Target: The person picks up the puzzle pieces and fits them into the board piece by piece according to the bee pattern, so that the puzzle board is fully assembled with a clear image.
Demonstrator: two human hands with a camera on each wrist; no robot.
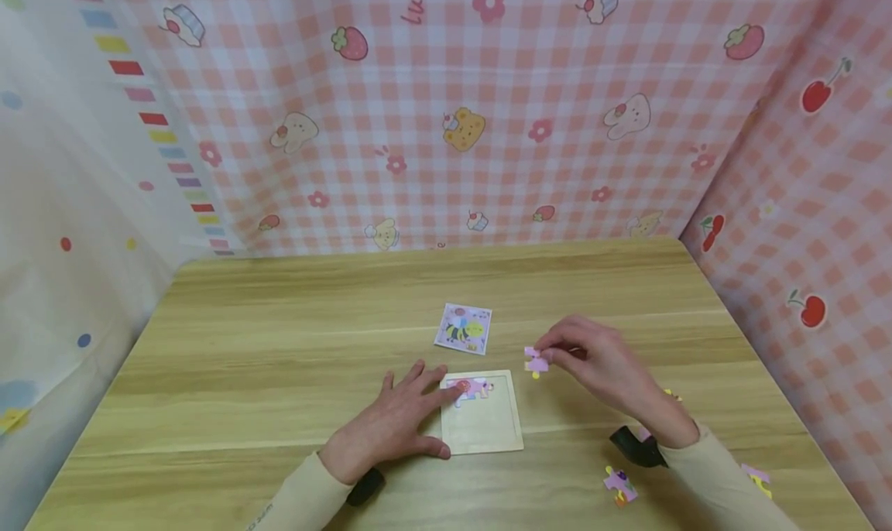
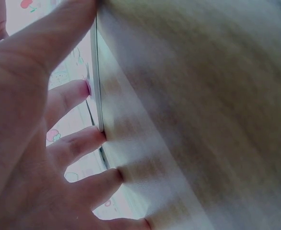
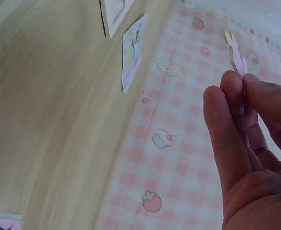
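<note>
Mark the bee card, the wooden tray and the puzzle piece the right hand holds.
Bee card [image 1: 463, 330]: head view, middle of its picture.
Wooden tray [image 1: 482, 428]: head view, bare part of its floor.
Puzzle piece [image 1: 535, 363]: head view, its pink face.

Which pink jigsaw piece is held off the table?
The pink piece with a yellow knob, pinched by the right hand; other pieces lie on the brown table or in the square wooden tray.

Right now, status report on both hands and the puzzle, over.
Right hand: fingers pinching puzzle piece. Left hand: spread at wooden tray's left edge. Tray mostly bare. In the way: left index fingertip, partly covering placed pieces.
</note>
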